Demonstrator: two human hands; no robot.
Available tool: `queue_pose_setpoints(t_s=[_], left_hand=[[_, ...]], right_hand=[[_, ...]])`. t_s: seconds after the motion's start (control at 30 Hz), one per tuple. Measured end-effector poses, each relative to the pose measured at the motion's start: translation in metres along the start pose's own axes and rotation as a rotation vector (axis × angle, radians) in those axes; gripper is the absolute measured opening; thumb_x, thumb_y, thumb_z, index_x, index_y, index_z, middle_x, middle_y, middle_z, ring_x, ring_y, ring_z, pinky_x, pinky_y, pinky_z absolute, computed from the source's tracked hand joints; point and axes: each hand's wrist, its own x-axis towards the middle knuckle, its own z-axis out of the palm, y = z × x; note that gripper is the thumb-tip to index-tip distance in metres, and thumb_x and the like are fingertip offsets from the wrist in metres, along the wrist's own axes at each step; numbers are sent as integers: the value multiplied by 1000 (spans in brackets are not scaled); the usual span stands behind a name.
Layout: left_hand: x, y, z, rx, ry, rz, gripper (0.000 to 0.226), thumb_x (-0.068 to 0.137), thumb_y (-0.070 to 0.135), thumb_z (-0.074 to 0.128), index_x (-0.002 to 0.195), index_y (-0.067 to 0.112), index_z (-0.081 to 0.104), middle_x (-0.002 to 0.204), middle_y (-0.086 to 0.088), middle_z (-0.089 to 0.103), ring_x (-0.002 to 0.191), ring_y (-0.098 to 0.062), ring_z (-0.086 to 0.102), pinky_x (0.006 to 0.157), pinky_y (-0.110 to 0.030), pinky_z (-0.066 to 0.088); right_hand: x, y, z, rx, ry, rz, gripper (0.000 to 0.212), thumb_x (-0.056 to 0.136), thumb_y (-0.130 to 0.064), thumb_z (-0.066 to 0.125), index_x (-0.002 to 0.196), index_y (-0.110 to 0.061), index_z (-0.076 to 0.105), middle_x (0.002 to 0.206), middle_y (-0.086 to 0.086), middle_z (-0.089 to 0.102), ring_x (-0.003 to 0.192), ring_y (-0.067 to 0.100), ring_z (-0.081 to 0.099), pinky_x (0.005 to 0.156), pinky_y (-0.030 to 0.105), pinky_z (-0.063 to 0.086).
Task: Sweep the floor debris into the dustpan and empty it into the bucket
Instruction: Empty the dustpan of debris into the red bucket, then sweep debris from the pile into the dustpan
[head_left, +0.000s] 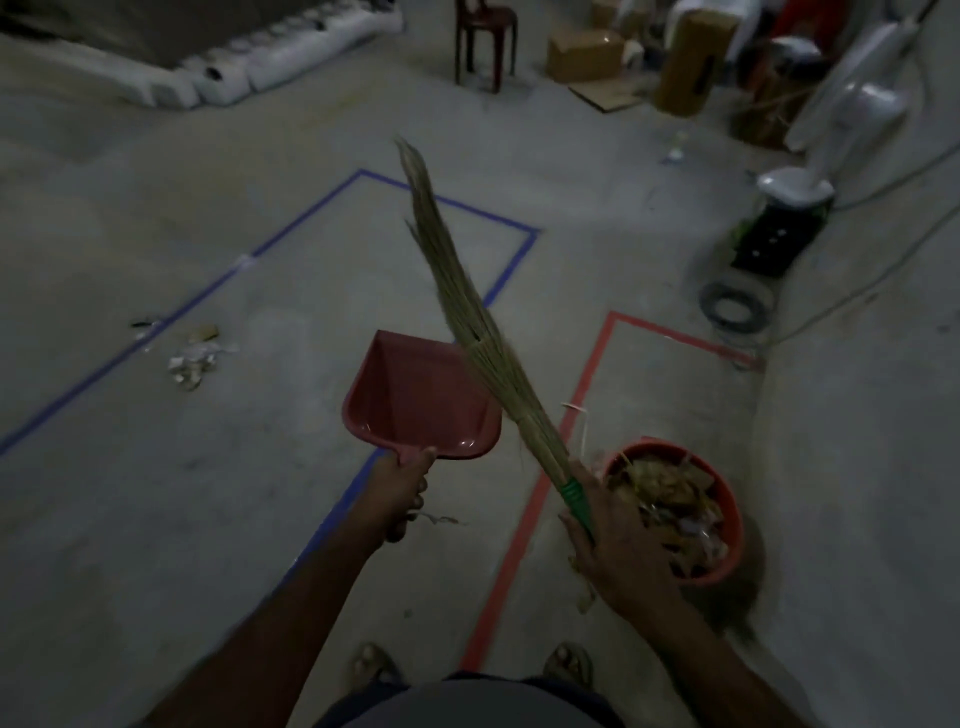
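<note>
My left hand (402, 496) grips the handle of a red dustpan (415, 397), held above the floor with nothing visible in its pan. My right hand (610, 545) holds a straw broom (462, 306) by its green handle, bristles pointing up and away to the left. A red bucket (730, 512) full of paper and leaf scraps stands on the floor just right of my right hand, inside a red tape outline (582, 395). A small heap of paper debris (195, 358) lies on the floor at the left, by the blue tape outline (511, 260).
A few scraps lie on the floor between my hands near the tape. At the back stand a dark chair (485, 44), cardboard boxes (584, 52) and white sacks (270, 57). A fan base (789, 189), a black crate, a coiled cable (735, 312) and cords lie at the right.
</note>
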Motion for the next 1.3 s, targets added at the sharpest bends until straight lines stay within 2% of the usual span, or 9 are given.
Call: queue_pose_setpoints(t_s=[0.17,0.3,0.47,0.7,0.8,0.9,0.97,1.17,1.3], left_hand=[[15,-13,-125,-77,110,-7,34,98,37,63,77,14,50,60,-4,43,39,-11,36,49,-25,28],[27,-26,-215,-134,197,-3,34,99,35,63,76,14,52,55,0,45,37,-11,38,45,-24,32],[35,-51,-292,-225,307,-65,28,99,29,63,83,10,51,60,-3,43,36,-7,35,38,-21,30],[67,-63,-376,-314,435,-115,27,98,29,64,82,11,52,61,-5,43,42,-12,36,43,-21,31],[92,-56,-413,-342,451,-116,27,99,28,63,82,12,50,60,-4,40,41,-11,33,41,-19,30],[128,-46,-453,-381,483,-116,28,99,26,63,81,13,47,57,-3,38,39,-10,31,40,-18,28],[154,-36,-480,-389,510,-109,29,99,25,63,79,14,46,55,-1,37,39,-10,30,41,-18,28],[221,-2,-563,-393,610,-160,30,99,27,63,78,15,45,54,1,36,39,-10,28,40,-19,27],[267,16,-614,-420,694,-174,30,99,26,63,77,16,44,54,0,35,38,-10,27,41,-17,24]], right_hand=[[53,-99,57,-81,-69,-136,68,100,-52,40,159,-34,10,106,4,62,65,18,59,52,36,53],[92,-174,106,-93,-110,-202,77,99,-45,48,158,-39,-1,97,1,55,56,16,52,46,38,52],[122,-240,145,-95,-185,-254,80,98,-42,54,158,-37,3,93,-2,53,52,12,50,41,36,50],[191,-310,189,-86,-269,-340,84,91,-33,68,157,-33,17,83,-3,53,50,10,47,35,30,43],[232,-336,213,-74,-305,-359,87,87,-30,74,157,-34,22,85,-3,57,50,8,43,36,24,35],[285,-359,246,-75,-331,-398,90,93,-34,66,154,-51,0,92,-1,55,55,12,48,42,29,42],[324,-375,269,-61,-327,-428,87,96,-38,60,152,-54,-5,91,-2,53,56,13,50,44,34,48],[439,-438,317,-33,-436,-433,71,101,-45,45,156,-43,1,101,-2,54,71,14,57,59,35,54],[509,-473,351,-86,-511,-407,68,101,-44,45,158,-35,9,100,0,54,70,15,55,59,31,51]])
